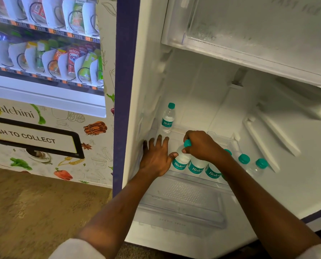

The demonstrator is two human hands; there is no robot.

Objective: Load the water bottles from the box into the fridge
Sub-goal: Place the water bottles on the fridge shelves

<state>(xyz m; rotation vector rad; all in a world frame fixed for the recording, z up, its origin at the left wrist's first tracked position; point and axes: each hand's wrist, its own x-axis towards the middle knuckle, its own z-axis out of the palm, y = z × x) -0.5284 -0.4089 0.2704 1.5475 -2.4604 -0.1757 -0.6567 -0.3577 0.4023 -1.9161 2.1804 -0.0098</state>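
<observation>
While the right hand curls over the teal screw cap of a clear plastic water bottle, its fingers are clamped around the cap and neck, thumb pinching just under the cap, so the bottle can be steered upright into the front row on the white fridge shelf. Just left of those fingers the left hand lies spread and flat, gripping nothing, its thumb tip touching the bottle's shoulder and its fingertips pointing toward the back; it reads as a guide, keeping the bottle from tipping toward the fridge's left wall. Right of the held bottle, tucked under the right wrist, stand two more labelled bottles shoulder to shoulder, and beyond the forearm a run of teal caps carries the row on to the right, packed tight, presumably to fit as many as the shelf takes. Past the left fingertips, one lone upright bottle stands at the back left corner, apart from the row, perhaps the start of a second line. Below the hands sits a clear plastic crisper drawer. The box is out of view, so I cannot tell how many bottles remain. To the left of the left hand stands a snack vending machine on brown carpet.
</observation>
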